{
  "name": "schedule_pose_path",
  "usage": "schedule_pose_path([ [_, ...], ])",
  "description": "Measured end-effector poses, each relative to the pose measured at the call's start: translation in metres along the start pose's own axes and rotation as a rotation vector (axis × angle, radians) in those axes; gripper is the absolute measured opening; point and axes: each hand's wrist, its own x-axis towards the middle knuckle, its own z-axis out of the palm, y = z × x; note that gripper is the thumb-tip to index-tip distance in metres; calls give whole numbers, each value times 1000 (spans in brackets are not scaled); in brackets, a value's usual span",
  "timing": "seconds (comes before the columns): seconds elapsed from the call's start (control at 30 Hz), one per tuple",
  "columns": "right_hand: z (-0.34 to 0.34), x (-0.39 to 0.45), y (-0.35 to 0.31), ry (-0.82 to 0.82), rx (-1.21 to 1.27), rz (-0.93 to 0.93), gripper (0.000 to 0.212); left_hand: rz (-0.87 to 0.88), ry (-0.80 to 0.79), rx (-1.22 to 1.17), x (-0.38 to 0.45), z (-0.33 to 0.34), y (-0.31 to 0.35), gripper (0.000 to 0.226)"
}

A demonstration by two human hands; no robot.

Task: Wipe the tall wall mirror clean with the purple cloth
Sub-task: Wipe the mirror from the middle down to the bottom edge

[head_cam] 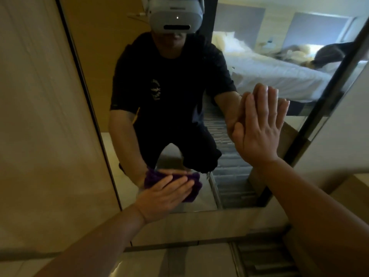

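Pressing purple cloth [191,186] under flat left fingers [175,184] on mirror [209,136], right hand [257,132] spread open

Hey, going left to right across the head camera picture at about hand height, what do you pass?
Beige wall panel → dark left edge of the mirror → left hand pressing the purple cloth flat on the glass → right hand flat on the mirror → dark right edge of the mirror.

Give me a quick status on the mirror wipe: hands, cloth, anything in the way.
Left hand flat, pressing purple cloth on the lower mirror. Right hand open, palm braced on the glass. Nothing blocking.
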Motion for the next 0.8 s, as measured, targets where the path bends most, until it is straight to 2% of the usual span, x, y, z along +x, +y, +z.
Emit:
schedule_pose_path([
  [0.1,-5,1,-1,-47,-2,13,61,22,-129,-69,-15,0,19,61],
  [0.23,-16,2,-5,-101,2,58,60,-7,-188,-234,-9,-14,13,59],
  [0.33,-29,5,-8,-211,0,72,61,-90,-171,-442,6,-27,4,53],
  [0.43,-50,9,-7,-306,42,80,59,-234,-60,-593,40,-49,-17,49],
  [0.57,-73,7,17,-346,94,142,60,-349,194,-551,119,-92,-81,38],
  [0.7,-79,2,53,-343,65,266,63,-455,518,-397,201,-133,-151,34],
  [0.8,-73,-3,70,-346,8,265,65,-491,634,-220,253,-147,-193,40],
])
